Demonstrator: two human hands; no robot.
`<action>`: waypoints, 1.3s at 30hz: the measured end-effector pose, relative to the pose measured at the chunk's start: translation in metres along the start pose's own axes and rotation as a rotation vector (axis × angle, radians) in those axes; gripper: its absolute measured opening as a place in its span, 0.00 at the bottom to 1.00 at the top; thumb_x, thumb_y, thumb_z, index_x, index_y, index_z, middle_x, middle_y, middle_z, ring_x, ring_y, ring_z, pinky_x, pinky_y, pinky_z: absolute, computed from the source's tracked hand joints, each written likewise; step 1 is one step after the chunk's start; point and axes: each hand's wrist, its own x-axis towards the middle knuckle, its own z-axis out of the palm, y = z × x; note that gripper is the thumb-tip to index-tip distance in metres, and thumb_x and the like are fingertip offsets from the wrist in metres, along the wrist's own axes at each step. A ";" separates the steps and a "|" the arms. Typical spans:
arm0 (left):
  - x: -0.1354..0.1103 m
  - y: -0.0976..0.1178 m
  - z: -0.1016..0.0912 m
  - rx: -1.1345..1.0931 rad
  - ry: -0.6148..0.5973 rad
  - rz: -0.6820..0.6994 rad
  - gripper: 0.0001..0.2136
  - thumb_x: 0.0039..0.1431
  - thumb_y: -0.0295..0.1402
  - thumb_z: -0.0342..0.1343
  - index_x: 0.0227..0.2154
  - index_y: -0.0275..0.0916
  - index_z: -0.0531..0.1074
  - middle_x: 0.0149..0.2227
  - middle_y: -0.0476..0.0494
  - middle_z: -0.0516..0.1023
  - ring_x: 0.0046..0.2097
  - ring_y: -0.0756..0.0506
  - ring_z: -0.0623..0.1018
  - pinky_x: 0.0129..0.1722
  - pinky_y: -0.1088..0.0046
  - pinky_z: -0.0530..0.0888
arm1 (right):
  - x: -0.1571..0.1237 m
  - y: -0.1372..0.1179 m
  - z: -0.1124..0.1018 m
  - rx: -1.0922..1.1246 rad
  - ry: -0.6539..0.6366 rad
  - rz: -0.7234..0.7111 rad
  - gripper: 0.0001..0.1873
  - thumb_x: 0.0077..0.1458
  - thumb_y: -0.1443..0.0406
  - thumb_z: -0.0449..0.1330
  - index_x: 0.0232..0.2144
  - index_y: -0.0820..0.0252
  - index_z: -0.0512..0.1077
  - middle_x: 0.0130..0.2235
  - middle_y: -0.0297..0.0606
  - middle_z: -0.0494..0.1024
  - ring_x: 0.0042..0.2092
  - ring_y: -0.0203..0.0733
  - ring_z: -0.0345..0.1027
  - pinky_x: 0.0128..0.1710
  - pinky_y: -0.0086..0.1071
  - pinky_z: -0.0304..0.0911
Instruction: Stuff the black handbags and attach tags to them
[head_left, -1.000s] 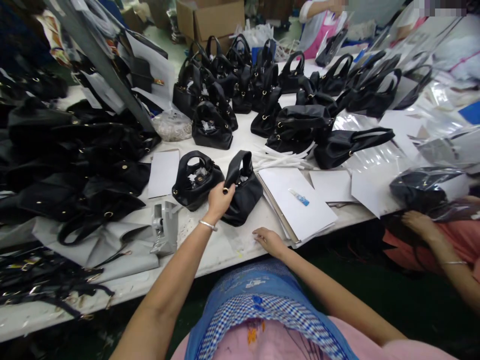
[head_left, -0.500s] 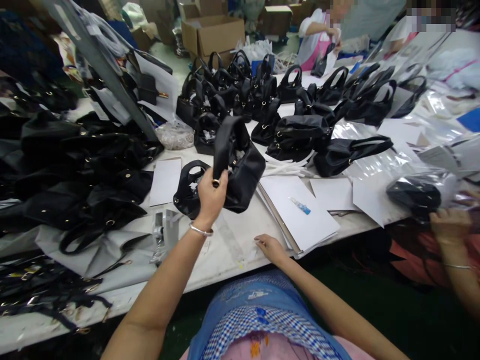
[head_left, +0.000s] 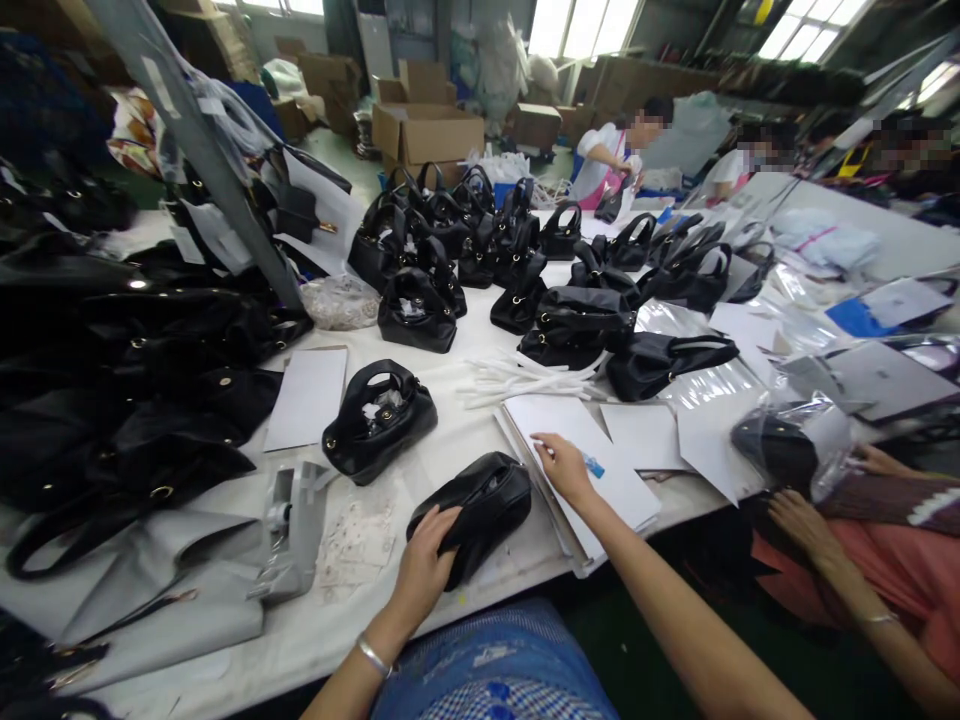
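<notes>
A black handbag (head_left: 491,505) lies on its side at the table's front edge. My left hand (head_left: 426,568) grips its near left end, thumb and fingers around the leather. Over a stack of white cardboard sheets (head_left: 615,500) is my right hand (head_left: 562,468), its fingers apart and holding nothing; whether the fingertips touch the top sheet I cannot tell. On that sheet lies a small blue-and-white packet (head_left: 592,466). Another black handbag (head_left: 382,425), handle up and stuffed with clear plastic, stands to the left beyond my left hand.
A tape dispenser (head_left: 291,530) and a white card (head_left: 306,398) are at left, beside piled black bags (head_left: 150,370). White strips (head_left: 517,382) lie behind the sheets. Several handbags (head_left: 416,310) stand farther back. A co-worker's hand (head_left: 802,520) is near a plastic-wrapped bag (head_left: 776,450) at right.
My left hand has brought the handbag down from the air, by its handle before, onto the table near me. My right hand has moved from the table's edge over the sheets. The view has tilted up.
</notes>
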 end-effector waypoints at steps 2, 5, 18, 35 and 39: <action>0.004 0.006 -0.009 0.020 -0.034 -0.024 0.16 0.59 0.29 0.52 0.50 0.45 0.72 0.51 0.44 0.77 0.54 0.40 0.74 0.61 0.51 0.63 | 0.051 0.004 -0.016 -0.243 -0.048 -0.034 0.20 0.63 0.69 0.46 0.55 0.63 0.66 0.56 0.46 0.70 0.55 0.43 0.63 0.53 0.33 0.60; 0.007 0.022 -0.019 0.039 -0.043 -0.120 0.21 0.58 0.36 0.55 0.55 0.45 0.67 0.56 0.41 0.72 0.58 0.39 0.71 0.60 0.54 0.65 | 0.109 0.013 -0.026 -0.344 -0.120 -0.032 0.23 0.59 0.75 0.48 0.56 0.64 0.65 0.58 0.50 0.67 0.57 0.48 0.59 0.52 0.37 0.60; 0.035 0.067 -0.040 -0.182 0.084 -0.292 0.18 0.61 0.40 0.52 0.53 0.44 0.70 0.53 0.43 0.75 0.55 0.42 0.73 0.59 0.62 0.66 | 0.062 0.012 -0.093 -0.456 -0.318 0.141 0.13 0.58 0.66 0.54 0.41 0.63 0.76 0.43 0.50 0.77 0.44 0.49 0.71 0.41 0.35 0.61; 0.080 0.103 -0.032 -0.284 -0.289 -0.268 0.15 0.56 0.43 0.57 0.41 0.39 0.78 0.40 0.42 0.81 0.43 0.40 0.77 0.45 0.67 0.71 | -0.199 -0.038 -0.104 1.236 -0.875 0.424 0.16 0.49 0.57 0.64 0.34 0.65 0.74 0.20 0.29 0.71 0.18 0.27 0.59 0.19 0.20 0.56; 0.080 0.107 -0.025 -0.597 -0.299 -0.466 0.16 0.52 0.44 0.61 0.36 0.36 0.77 0.30 0.45 0.79 0.31 0.47 0.75 0.31 0.75 0.69 | -0.185 -0.056 -0.084 1.476 -0.757 0.521 0.15 0.48 0.59 0.65 0.33 0.64 0.70 0.24 0.30 0.73 0.20 0.27 0.63 0.21 0.20 0.59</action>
